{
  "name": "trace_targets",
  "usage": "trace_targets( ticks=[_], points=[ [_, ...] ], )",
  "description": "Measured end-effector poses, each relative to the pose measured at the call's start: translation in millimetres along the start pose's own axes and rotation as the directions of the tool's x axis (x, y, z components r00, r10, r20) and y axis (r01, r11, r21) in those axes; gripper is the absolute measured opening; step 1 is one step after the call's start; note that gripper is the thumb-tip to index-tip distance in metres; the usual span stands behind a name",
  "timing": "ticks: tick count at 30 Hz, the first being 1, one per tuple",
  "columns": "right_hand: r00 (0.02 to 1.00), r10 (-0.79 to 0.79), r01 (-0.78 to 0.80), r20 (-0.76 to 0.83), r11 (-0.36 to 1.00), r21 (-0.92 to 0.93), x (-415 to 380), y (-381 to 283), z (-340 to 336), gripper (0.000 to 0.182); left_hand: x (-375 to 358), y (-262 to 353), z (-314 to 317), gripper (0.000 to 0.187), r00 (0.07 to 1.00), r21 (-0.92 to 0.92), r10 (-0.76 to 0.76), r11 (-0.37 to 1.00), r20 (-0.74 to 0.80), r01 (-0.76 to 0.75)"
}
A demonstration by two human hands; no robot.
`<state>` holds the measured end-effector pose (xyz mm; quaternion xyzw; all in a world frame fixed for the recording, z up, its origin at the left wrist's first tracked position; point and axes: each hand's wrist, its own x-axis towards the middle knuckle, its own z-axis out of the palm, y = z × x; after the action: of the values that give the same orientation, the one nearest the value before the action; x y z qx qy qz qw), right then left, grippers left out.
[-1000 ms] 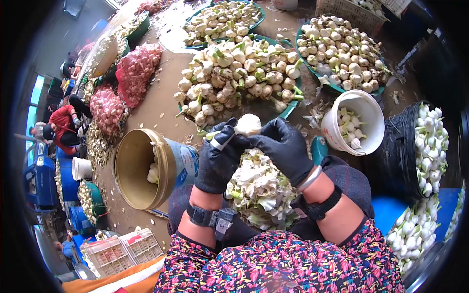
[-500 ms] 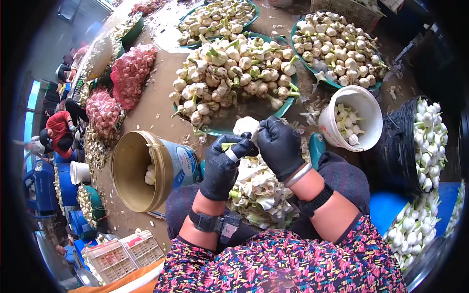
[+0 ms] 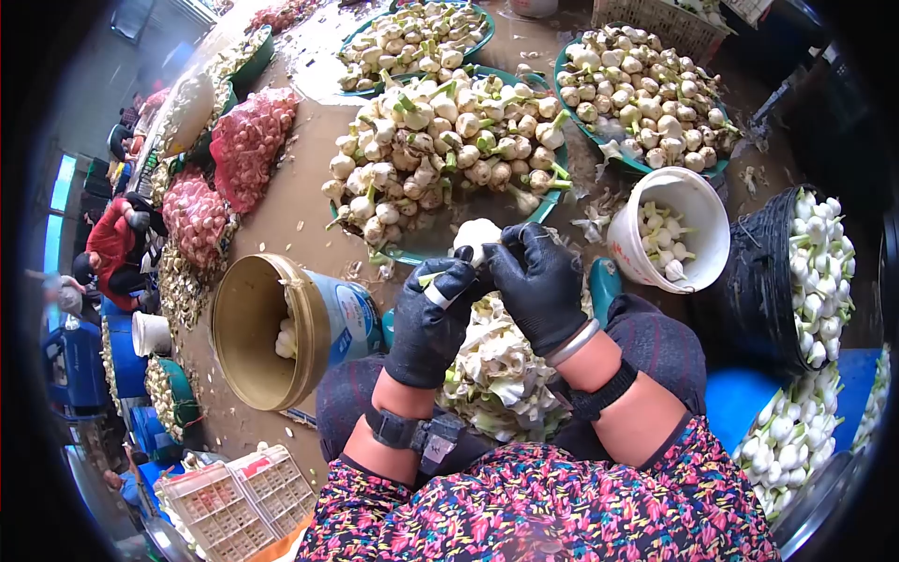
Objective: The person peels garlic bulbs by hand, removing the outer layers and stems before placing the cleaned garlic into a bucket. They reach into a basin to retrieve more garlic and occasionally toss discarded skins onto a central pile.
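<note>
Both hands wear black gloves and meet in front of the body. My left hand (image 3: 434, 304) is closed on a garlic bulb (image 3: 477, 238), whose green stem pokes out between the fingers. My right hand (image 3: 536, 281) has its fingertips pinched against the right side of the same white bulb. A pale band wraps one left finger. Below the hands, a heap of white garlic peelings (image 3: 501, 375) lies between the knees. Just beyond them stands a green tub (image 3: 412, 255) piled with untrimmed garlic bulbs (image 3: 440, 140).
A yellowish bucket (image 3: 225, 328) lies open at left. At right are a white bucket (image 3: 716, 234) with peeled bulbs and a black basket (image 3: 749, 290) full of garlic. Red net sacks (image 3: 251, 140) and a person in red (image 3: 114, 245) are at far left.
The bulb has shifted slightly right and down between my hands. My right hand's fingers have spread a little. The person in red at far left has moved.
</note>
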<state>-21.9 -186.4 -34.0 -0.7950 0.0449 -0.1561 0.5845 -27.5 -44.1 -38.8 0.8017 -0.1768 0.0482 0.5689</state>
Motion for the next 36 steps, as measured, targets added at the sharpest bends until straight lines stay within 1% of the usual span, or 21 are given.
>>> trace_targets(
  ticks=[3, 5, 6, 7, 8, 9, 10, 12, 15, 17, 18, 20, 21, 22, 23, 25, 28, 31, 32, 34, 36],
  points=[
    [0.995, -0.088, 0.082, -0.034, 0.983, -0.163, 7, 1, 3, 0.014, 6, -8, 5, 0.03, 0.994, -0.225, -0.039, 0.974, -0.101, 0.016],
    [0.999, 0.01, -0.013, -0.034, 0.996, -0.085, 7, 6, 5, 0.013, 6, -8, -1, 0.015, 0.983, 0.169, 0.183, 0.969, 0.006, -0.182],
    [0.994, 0.104, -0.104, -0.024, 0.995, -0.007, 11, 6, 5, 0.013, 8, -5, -2, 0.015, 0.983, 0.171, 0.183, 0.969, 0.003, -0.181],
    [0.994, 0.005, -0.014, -0.105, 0.996, -0.083, 18, 7, 2, 0.015, 12, 1, -4, 0.015, 0.973, -0.545, -0.229, 0.819, -0.02, 0.181],
    [0.987, 0.132, -0.138, -0.091, 0.988, -0.063, 21, 5, -8, 0.017, 14, 4, -6, 0.017, 0.826, -0.931, -0.51, 0.121, 0.239, 0.344],
    [0.982, 0.14, -0.15, -0.125, 0.986, -0.069, 25, 13, -10, 0.018, 13, 1, -11, 0.02, 0.832, -0.945, -0.513, 0.108, 0.213, 0.309],
    [0.977, 0.146, -0.159, -0.158, 0.984, -0.075, 30, 24, -10, 0.019, 13, -3, -19, 0.023, 0.808, -0.944, -0.502, -0.059, 0.31, 0.325],
    [0.969, 0.142, -0.162, -0.204, 0.983, -0.087, 35, 49, -13, 0.02, 12, -11, -32, 0.026, 0.932, -0.984, -0.315, -0.051, 0.178, 0.17],
    [0.973, 0.225, -0.227, -0.051, 0.973, -0.03, 33, 31, -28, 0.016, 20, 14, -94, 0.022, 0.901, -0.79, -0.387, 0.606, -0.194, 0.09],
    [0.939, 0.189, -0.154, 0.288, 0.978, -0.14, 26, 38, -37, 0.002, 13, 18, -151, 0.017, 0.886, -0.349, -0.202, 0.936, -0.417, 0.049],
    [0.837, 0.244, -0.149, 0.49, 0.963, -0.225, 21, 29, -42, 0.008, 7, 27, -175, 0.015, 0.876, -0.02, -0.079, 0.997, -0.476, 0.079],
    [0.8, 0.066, 0.086, 0.596, 0.971, -0.222, 8, 30, -41, 0.012, 1, 11, -225, 0.016, 0.833, 0.26, -0.193, 0.893, -0.519, 0.369],
    [0.793, 0.195, -0.016, 0.577, 0.954, -0.3, 9, 20, -40, 0.015, 3, 11, -224, 0.016, 0.872, 0.394, -0.133, 0.853, -0.471, 0.343],
    [0.792, 0.194, -0.016, 0.578, 0.954, -0.299, 13, 9, -42, 0.015, 13, 19, -213, 0.015, 0.907, 0.519, -0.077, 0.798, -0.414, 0.305],
    [0.814, 0.209, -0.044, 0.541, 0.953, -0.3, 19, -2, -45, 0.016, 20, 26, -194, 0.022, 0.925, 0.386, -0.122, 0.883, -0.359, 0.266],
    [0.842, 0.197, -0.085, 0.503, 0.968, -0.235, 25, -5, -47, 0.019, 45, 28, -152, 0.023, 0.991, 0.624, 0.001, 0.777, -0.135, 0.085],
    [0.926, 0.061, -0.032, 0.373, 0.996, -0.082, 19, 12, -39, 0.019, 81, -20, -105, 0.024, 0.983, 0.487, -0.124, 0.872, 0.132, 0.045],
    [0.891, 0.162, -0.174, 0.423, 0.985, -0.011, 18, 7, -42, 0.015, 117, -70, -69, 0.033, 0.928, 0.665, -0.273, 0.746, 0.254, 0.038],
    [0.896, 0.17, -0.184, 0.41, 0.983, -0.006, 19, 1, -43, 0.019, 124, -105, -64, 0.039, 0.935, 0.618, -0.244, 0.785, 0.256, 0.036],
    [0.931, 0.087, -0.059, 0.355, 0.994, -0.088, 22, 2, -45, 0.032, 142, -209, -53, 0.047, 0.899, 0.288, -0.423, 0.88, 0.114, 0.378],
    [0.94, 0.067, -0.016, 0.335, 0.988, -0.154, 25, 4, -43, 0.032, 152, -191, -37, 0.055, 0.936, 0.551, -0.352, 0.778, -0.017, 0.302]
  ],
)
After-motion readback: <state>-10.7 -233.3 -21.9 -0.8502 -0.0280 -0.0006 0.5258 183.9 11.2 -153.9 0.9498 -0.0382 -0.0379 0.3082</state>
